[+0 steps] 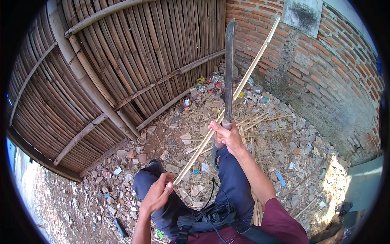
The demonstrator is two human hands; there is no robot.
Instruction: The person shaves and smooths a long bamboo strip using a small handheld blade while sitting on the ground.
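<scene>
A long, pale split bamboo strip slants from my left knee up toward the brick wall. At its lower end my left hand is closed, pinching the strip near the knee. My right hand is wrapped round the handle of a machete, whose long dark blade points upward. The thumb and fingers of that hand also reach the strip, which passes beside and behind the blade. Part of the handle is hidden by the hand.
Bamboo slat fencing rises on the left, and a weathered brick wall on the right. Stones, litter and loose bamboo splints cover the ground. My bent legs in dark trousers lie below the strip, with a black strapped pouch at my waist.
</scene>
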